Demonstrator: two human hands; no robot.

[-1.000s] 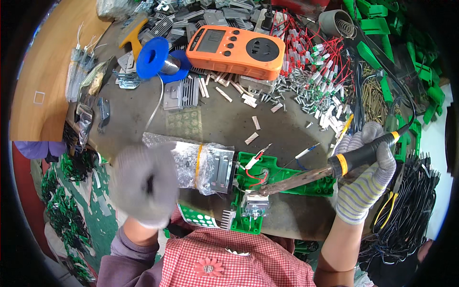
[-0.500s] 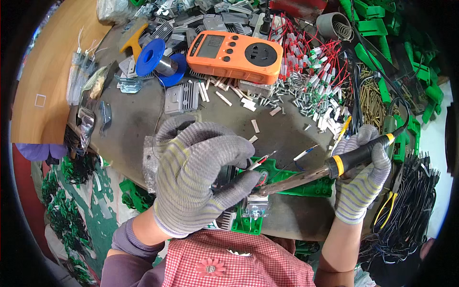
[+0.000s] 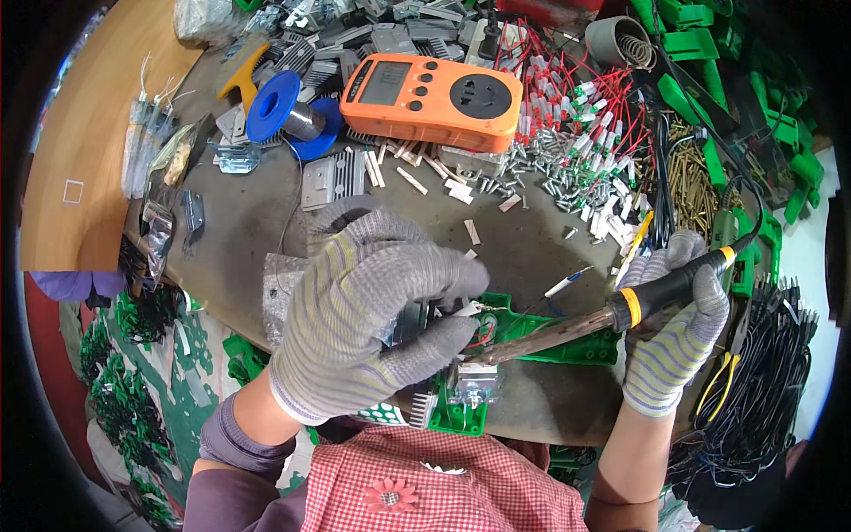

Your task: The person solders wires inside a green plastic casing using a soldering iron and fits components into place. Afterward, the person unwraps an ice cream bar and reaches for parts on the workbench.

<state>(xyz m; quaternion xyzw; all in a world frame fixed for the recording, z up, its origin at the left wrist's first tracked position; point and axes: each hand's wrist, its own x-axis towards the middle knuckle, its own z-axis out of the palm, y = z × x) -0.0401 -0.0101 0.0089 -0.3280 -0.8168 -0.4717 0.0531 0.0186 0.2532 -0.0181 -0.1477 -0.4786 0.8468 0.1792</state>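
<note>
My left hand [image 3: 377, 306], in a striped grey glove, pinches a thin wire [image 3: 467, 309] between thumb and fingers; most of it is hidden behind the glove. Just below those fingers lies an open green plastic housing [image 3: 567, 346], with a red wire and a clear-covered metal part [image 3: 476, 386] at its near end. A soldering iron [image 3: 667, 291] with a black, yellow-banded handle is gripped in my gloved right hand [image 3: 669, 341]. Its long dark barrel points left, the tip end close to the red wire, near my left thumb. Whether the tip touches anything cannot be seen.
An orange meter [image 3: 430, 99] and a blue solder spool [image 3: 288, 120] stand at the back. Red-wired lamps [image 3: 567, 106], screws and white sleeves lie behind my hands. Green housings [image 3: 691, 49], black cords [image 3: 753, 381] and the iron's cable [image 3: 752, 191] are on the right.
My left hand has lowered the pinched wire toward the housing; its tip stuck up above the housing before. My right hand and the soldering iron have barely moved.
</note>
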